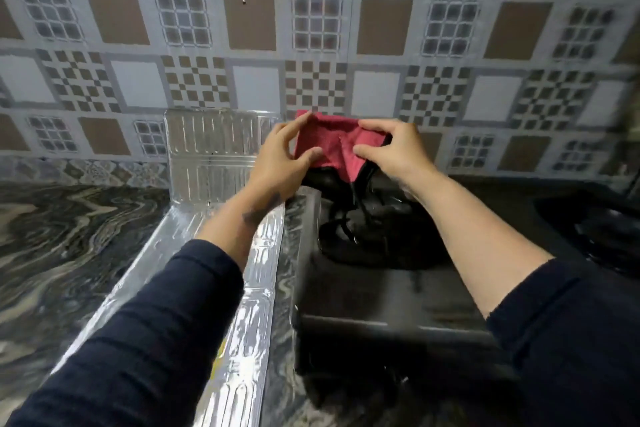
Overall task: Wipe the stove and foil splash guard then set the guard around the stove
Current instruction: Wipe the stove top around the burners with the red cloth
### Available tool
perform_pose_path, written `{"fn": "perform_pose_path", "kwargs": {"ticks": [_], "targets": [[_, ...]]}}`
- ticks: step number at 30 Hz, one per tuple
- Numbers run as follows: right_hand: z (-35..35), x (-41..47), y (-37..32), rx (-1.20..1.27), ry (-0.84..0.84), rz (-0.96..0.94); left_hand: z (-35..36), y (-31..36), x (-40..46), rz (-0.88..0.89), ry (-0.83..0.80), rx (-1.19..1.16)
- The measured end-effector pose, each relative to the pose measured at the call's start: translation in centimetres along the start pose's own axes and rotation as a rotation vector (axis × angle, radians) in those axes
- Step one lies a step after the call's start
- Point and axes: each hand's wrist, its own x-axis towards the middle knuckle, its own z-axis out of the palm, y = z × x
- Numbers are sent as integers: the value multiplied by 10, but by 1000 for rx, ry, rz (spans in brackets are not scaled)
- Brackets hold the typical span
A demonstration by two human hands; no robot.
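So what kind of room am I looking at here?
Most likely a home kitchen: a black gas stove on a dark marbled stone counter, patterned wall tiles behind, and a silver foil splash guard.

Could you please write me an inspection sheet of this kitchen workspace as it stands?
Surface: dark veined marble counter.
Job's things: black glass-topped gas stove; silver ribbed foil splash guard left of it, far panel upright, near part lying down; red cloth held above the burner.
Clutter: nothing seen.
Grippers: left hand and right hand both pinch the cloth.
Cables: nothing seen.
Surroundings: patterned grey and brown tiled wall.
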Motion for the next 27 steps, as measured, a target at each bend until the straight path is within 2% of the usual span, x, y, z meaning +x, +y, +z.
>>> {"fn": "perform_pose_path", "kwargs": {"ticks": [5,8,11,14,16,17,19,21,22,24,26,27], "targets": [[-23,-70,37,56,-162,137,30,3,-66,-129,-141,58],[-27,-98,54,62,-208,207,45,3,-96,-202,-166,157],[-33,-114,61,88,-232,270,51,2,-114,-277,-191,162],[-36,-132,68,57,-267,318,51,3,-127,-346,-304,181],[-36,-144,72,-5,-317,333,47,-1,-132,-375,-397,286],[-35,-150,73,-94,-355,310,45,-4,-134,-365,-428,366],[-32,-158,74,-453,-406,170,41,-11,-134,-304,-411,520],[-27,-163,70,-745,-321,-57,38,-15,-132,-237,-328,601],[-23,-165,67,-739,-289,-158,35,-16,-131,-210,-294,619],[-5,-167,65,-612,-386,-273,30,-18,-127,-168,-279,660],[20,-173,67,-616,-533,-291,25,-20,-124,-137,-309,715],[32,-176,69,-659,-548,-295,23,-22,-122,-131,-326,730]]}}
